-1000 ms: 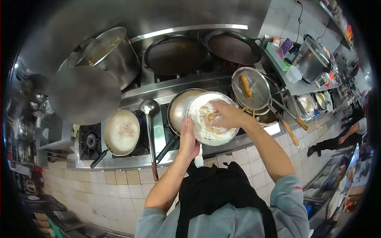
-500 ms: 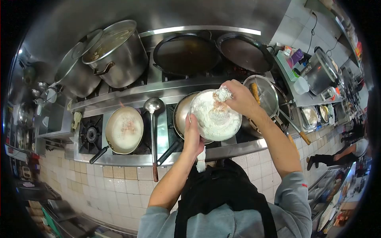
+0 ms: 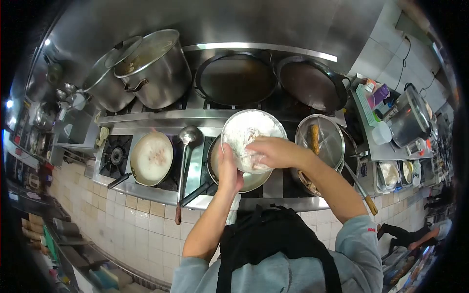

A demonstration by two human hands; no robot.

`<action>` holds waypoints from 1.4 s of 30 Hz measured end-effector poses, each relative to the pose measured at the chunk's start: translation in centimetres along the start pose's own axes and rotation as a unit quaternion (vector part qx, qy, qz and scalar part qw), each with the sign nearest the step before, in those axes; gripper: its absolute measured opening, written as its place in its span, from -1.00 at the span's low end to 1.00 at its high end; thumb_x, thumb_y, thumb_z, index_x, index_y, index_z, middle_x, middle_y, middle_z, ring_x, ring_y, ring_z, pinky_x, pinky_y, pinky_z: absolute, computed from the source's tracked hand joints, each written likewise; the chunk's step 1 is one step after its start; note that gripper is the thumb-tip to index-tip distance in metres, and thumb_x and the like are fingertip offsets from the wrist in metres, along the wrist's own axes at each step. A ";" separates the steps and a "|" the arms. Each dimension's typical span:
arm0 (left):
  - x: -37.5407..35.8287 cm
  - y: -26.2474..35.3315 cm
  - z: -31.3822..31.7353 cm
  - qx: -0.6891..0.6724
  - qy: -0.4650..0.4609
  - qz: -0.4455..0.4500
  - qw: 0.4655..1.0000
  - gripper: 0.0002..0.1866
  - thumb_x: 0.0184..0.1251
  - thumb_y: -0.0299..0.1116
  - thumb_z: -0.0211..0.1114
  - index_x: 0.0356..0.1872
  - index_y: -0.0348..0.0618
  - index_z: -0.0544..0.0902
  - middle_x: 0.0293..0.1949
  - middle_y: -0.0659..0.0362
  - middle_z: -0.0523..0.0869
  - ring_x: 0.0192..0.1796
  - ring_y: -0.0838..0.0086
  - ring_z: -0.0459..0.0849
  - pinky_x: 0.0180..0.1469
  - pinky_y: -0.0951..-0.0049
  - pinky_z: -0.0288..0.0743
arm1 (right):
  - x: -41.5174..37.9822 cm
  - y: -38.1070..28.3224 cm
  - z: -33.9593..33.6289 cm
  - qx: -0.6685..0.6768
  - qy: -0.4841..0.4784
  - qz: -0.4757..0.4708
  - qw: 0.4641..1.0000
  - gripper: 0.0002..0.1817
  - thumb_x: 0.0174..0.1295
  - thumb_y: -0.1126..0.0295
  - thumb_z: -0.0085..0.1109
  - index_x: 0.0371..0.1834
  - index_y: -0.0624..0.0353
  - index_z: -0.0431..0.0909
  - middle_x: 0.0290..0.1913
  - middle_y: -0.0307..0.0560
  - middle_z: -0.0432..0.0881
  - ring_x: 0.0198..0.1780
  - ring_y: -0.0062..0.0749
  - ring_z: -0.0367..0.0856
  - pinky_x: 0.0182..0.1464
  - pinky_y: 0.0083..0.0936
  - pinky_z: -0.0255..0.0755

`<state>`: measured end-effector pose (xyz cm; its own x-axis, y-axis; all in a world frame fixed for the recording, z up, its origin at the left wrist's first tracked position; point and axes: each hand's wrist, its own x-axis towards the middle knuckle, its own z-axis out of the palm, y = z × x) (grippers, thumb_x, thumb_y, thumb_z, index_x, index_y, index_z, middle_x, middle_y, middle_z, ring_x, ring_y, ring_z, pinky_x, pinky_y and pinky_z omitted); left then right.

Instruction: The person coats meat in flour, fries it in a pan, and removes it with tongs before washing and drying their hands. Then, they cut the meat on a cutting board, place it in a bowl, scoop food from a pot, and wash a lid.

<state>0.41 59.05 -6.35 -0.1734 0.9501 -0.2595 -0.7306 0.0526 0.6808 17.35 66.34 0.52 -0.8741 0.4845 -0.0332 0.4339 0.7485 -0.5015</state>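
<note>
My left hand grips the near left rim of a bowl and holds it tilted above the stove. White flour fills the bowl. Inside it, my right hand has its fingers curled down into the flour. They are dusted white, and whatever they close on is hidden. Directly beneath the bowl is a frying pan, partly covered by it, with its black handle pointing to the lower left. Another pan on the left burner holds a pale layer with reddish bits in its middle.
Between the pans lies a long ladle. To the right, a round strainer rests on a pot, with a wooden-handled tool in it. Large stockpots and two wide dark pans line the back. A person is at far right.
My right hand has lowered a flour-coated lump from the bowl's far rim into the near part of the flour. The bowl has shifted slightly left, and the camera view has turned.
</note>
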 end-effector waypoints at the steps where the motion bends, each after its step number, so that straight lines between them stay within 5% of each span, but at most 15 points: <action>1: 0.0 -0.2 0.1 -0.001 -0.003 0.006 1.000 -0.50 0.68 -0.01 -0.08 0.45 -0.03 0.26 0.33 0.07 0.51 0.30 0.28 0.58 0.24 0.21 0.58 | -0.5 0.7 -1.0 0.020 0.049 -0.003 0.999 -0.51 0.22 0.33 0.30 0.23 0.18 0.53 0.05 0.11 0.61 0.12 0.06 0.60 0.16 -0.16 0.48; 4: -0.3 -0.7 0.4 -0.006 -0.004 0.010 1.000 -0.48 0.68 -0.03 -0.06 0.46 -0.10 0.26 0.35 0.06 0.49 0.35 0.28 0.54 0.34 0.19 0.50 | -1.2 3.7 -2.4 0.023 0.125 -0.026 0.992 -0.43 0.21 0.32 0.34 0.29 0.26 0.48 0.16 0.17 0.59 0.23 0.08 0.55 0.25 -0.21 0.44; 8: -0.2 -1.6 1.2 0.018 -0.022 0.001 1.000 -0.41 0.64 0.05 0.00 0.47 -0.09 0.25 0.39 0.08 0.47 0.38 0.23 0.50 0.40 0.13 0.42 | -1.3 6.2 -0.9 0.094 0.040 0.053 0.993 -0.12 0.03 0.25 0.49 0.43 0.36 0.31 0.35 0.33 0.44 0.41 0.07 0.42 0.45 -0.22 0.29; 10: -0.7 -1.9 2.7 0.042 -0.026 -0.026 0.998 -0.40 0.63 0.07 -0.01 0.47 -0.09 0.26 0.39 0.08 0.47 0.37 0.23 0.51 0.39 0.12 0.44 | -1.3 6.6 0.4 0.089 0.092 0.037 0.991 -0.14 0.03 0.26 0.48 0.41 0.35 0.33 0.31 0.30 0.49 0.39 0.04 0.44 0.41 -0.21 0.32; 12: -0.5 -2.6 3.0 0.044 -0.013 -0.066 0.997 -0.41 0.64 0.07 -0.02 0.47 -0.08 0.27 0.39 0.09 0.47 0.37 0.23 0.52 0.37 0.11 0.45 | -1.0 5.6 0.4 0.267 0.069 0.088 0.957 -0.18 0.02 0.23 0.49 0.37 0.30 0.38 0.28 0.25 0.53 0.36 0.01 0.48 0.37 -0.20 0.35; 20: 0.1 -2.1 2.7 0.022 -0.009 -0.079 0.997 -0.40 0.64 0.06 -0.03 0.50 -0.08 0.23 0.43 0.09 0.42 0.44 0.23 0.44 0.44 0.09 0.37 | -1.3 5.2 -3.0 -0.007 0.156 0.089 0.984 -0.42 0.00 0.54 0.25 0.21 0.18 0.53 0.16 0.06 0.57 0.24 0.05 0.53 0.25 -0.23 0.45; 24: 1.4 -1.8 2.5 0.018 0.027 -0.070 0.997 -0.42 0.65 0.03 -0.04 0.49 -0.08 0.24 0.43 0.09 0.42 0.43 0.24 0.46 0.42 0.11 0.40 | -2.2 6.0 -2.8 0.008 0.130 0.033 0.991 -0.41 0.03 0.55 0.25 0.25 0.18 0.52 0.17 0.07 0.56 0.23 0.05 0.53 0.26 -0.24 0.45; 26: 2.7 -1.9 -0.2 0.034 -0.053 -0.030 0.998 -0.43 0.67 0.01 -0.05 0.52 -0.02 0.22 0.35 0.07 0.50 0.34 0.31 0.56 0.23 0.25 0.58 | -2.3 6.4 -1.8 -0.002 0.119 0.000 0.993 -0.38 0.06 0.52 0.28 0.30 0.19 0.49 0.17 0.08 0.56 0.24 0.04 0.53 0.27 -0.25 0.45; 36: 1.1 -0.2 -0.1 0.061 -0.060 -0.072 0.994 -0.42 0.66 0.02 -0.04 0.52 -0.04 0.21 0.34 0.07 0.52 0.28 0.36 0.61 0.15 0.33 0.63 | 1.6 5.0 2.1 0.134 0.140 0.085 0.977 -0.23 0.03 0.35 0.45 0.36 0.28 0.38 0.24 0.26 0.55 0.31 0.05 0.51 0.36 -0.26 0.37; 42: 0.4 -0.1 -1.0 0.048 -0.040 -0.079 0.995 -0.39 0.65 0.05 -0.03 0.52 -0.06 0.19 0.34 0.10 0.51 0.28 0.34 0.61 0.17 0.31 0.63 | 0.7 3.6 -1.2 0.109 0.119 0.128 0.979 -0.47 0.15 0.45 0.26 0.25 0.27 0.49 0.10 0.21 0.65 0.17 0.01 0.63 0.24 -0.26 0.47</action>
<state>-0.24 59.12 -7.20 -0.0057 0.9490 -0.3152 -0.6773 0.2283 0.6994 18.55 69.96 -0.28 -0.6564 0.7543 0.0085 0.5519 0.4879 -0.6763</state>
